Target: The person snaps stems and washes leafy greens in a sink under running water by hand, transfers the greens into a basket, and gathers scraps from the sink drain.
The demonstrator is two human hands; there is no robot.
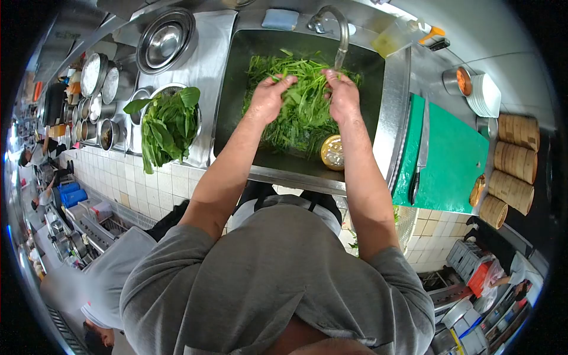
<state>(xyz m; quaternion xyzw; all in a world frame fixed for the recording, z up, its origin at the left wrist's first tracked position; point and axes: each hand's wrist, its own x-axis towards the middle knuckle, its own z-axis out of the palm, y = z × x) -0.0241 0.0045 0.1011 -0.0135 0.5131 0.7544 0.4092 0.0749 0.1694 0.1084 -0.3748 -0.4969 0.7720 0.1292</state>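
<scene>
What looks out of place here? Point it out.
A round gold-coloured object sits in the sink beside the loose greens, odd among vegetables; I can't tell what it is. Left of the sink, leafy vegetables appear to overhang the counter's front edge, which looks precarious.

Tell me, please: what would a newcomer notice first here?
The heap of greens in the dark sink would probably come first, with the left hand and right hand at it. Next come the bright green cutting board on the right, bearing a long knife, and the leafy bunch left of the sink.
</scene>
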